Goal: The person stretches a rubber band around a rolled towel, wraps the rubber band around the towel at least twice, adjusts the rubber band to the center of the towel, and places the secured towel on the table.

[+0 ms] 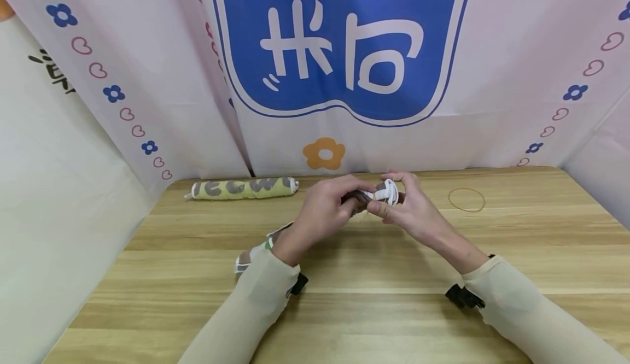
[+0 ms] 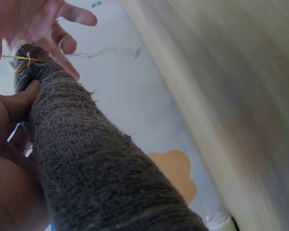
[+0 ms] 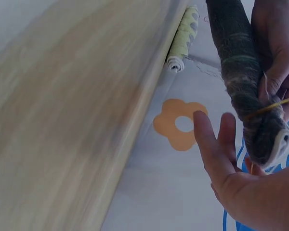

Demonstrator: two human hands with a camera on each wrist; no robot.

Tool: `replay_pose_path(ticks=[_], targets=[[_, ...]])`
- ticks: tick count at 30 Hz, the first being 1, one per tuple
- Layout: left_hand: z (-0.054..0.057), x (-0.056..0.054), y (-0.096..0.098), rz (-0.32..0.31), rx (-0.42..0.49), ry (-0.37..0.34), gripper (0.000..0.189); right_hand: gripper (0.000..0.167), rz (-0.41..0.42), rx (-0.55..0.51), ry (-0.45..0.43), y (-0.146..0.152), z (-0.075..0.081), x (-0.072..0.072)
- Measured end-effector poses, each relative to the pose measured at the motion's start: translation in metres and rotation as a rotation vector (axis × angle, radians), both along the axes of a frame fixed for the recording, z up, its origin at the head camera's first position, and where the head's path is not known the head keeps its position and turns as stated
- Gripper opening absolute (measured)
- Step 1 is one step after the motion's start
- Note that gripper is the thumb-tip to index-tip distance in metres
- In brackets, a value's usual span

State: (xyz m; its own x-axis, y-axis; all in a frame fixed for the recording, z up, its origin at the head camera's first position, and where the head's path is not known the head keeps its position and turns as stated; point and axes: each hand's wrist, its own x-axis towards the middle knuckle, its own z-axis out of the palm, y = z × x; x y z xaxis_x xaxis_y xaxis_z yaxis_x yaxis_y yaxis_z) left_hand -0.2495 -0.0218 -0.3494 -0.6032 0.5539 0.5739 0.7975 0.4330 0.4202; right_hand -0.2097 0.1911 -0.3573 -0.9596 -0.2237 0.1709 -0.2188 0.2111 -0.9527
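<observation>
A long rolled towel, grey-brown with white edging, runs under my left wrist. My left hand grips this roll near its far end, the thumb pressing its side in the left wrist view. Around the same end sits a thin yellow rubber band, one strand of it drawn out taut. My right hand is curved about the white-edged tip, holding the stretched band. In the right wrist view two of its fingers reach out beside the roll. The exact hold of the right thumb is hidden there.
A second rolled towel, yellow-green with grey shapes, lies at the back left of the wooden table. Another rubber band lies loose to the right of my hands. A printed cloth hangs behind the table's back edge.
</observation>
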Motion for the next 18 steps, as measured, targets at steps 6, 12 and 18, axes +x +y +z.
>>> replay_pose_path(ticks=[6, 12, 18], targets=[[-0.007, 0.002, 0.003, 0.006, -0.072, 0.068, 0.025, 0.082, -0.017, 0.199, 0.087, 0.002, -0.003, -0.004], [-0.009, 0.001, 0.005, 0.002, -0.097, 0.117, 0.021, 0.067, -0.046, 0.352, 0.145, 0.003, -0.006, -0.008], [-0.012, 0.001, 0.007, 0.010, -0.120, 0.183, 0.027, 0.069, -0.059, 0.440, 0.160, 0.006, -0.004, -0.010]])
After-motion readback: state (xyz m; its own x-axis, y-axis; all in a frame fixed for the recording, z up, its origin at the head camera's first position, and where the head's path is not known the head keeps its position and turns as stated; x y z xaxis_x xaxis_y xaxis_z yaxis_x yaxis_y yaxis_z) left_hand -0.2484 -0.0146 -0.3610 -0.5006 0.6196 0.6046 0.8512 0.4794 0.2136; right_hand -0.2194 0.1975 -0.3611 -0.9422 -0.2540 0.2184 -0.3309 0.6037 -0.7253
